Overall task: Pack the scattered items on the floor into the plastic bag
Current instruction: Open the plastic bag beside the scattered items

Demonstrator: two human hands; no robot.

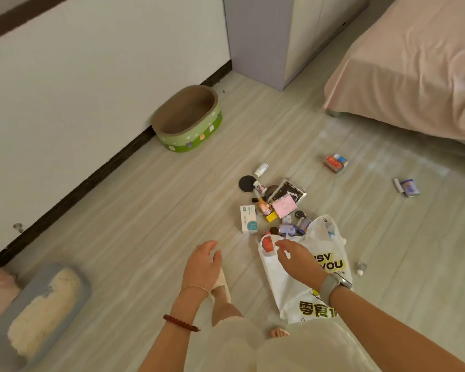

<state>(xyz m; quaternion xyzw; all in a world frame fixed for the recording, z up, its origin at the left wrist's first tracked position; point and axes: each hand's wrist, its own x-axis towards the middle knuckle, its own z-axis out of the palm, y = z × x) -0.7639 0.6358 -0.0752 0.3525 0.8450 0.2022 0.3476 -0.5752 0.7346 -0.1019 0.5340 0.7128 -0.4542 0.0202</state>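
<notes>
A white plastic bag (pixel 287 288) with yellow and black print lies flat on the floor in front of me. My right hand (pixel 295 257) hovers over its upper left corner, fingers relaxed and empty. My left hand (pixel 202 264) hangs open to the left of the bag, holding nothing. Beyond the bag's mouth lies a pile of small items: a white box (pixel 248 219), a pink notebook (pixel 285 206), a black packet (pixel 290 191), a black disc (pixel 247 183), a white bottle (pixel 261 169) and several small tubes and jars. A red item (pixel 266 244) shows at the bag's corner.
A red packet (pixel 335 162) and a blue-white packet (pixel 408 187) lie apart to the right. A small bottle (pixel 361 268) sits right of the bag. A green oval cat scratcher (pixel 191 138) stands by the wall, a pink bed (pixel 414 63) at right, a grey mat (pixel 43 312) at left.
</notes>
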